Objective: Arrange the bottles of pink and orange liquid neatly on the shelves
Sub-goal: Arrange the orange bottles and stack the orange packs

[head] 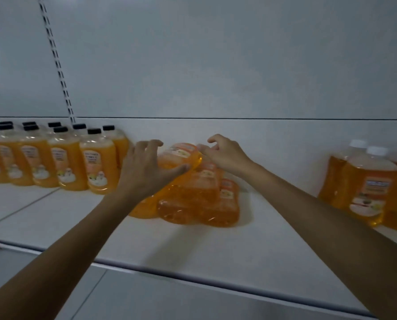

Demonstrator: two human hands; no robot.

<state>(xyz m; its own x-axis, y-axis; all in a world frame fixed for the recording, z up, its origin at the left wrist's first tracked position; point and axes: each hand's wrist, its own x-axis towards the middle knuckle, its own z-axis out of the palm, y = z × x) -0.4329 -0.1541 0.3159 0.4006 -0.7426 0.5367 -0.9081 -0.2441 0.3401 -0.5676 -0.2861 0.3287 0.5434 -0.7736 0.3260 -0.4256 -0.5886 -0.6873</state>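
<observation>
A heap of several orange-liquid bottles lies on its side in the middle of the white shelf. My left hand grips the topmost bottle of the heap, thumb under it and fingers curled over its left side. My right hand touches the same bottle's right end with curled fingertips. Whether the right hand really holds it is unclear. The picture is blurred by motion.
Two rows of upright orange bottles with black caps stand at the left of the shelf. Upright orange bottles with white caps stand at the far right. The shelf's front edge runs across below my forearms. A slotted upright rises at the back left.
</observation>
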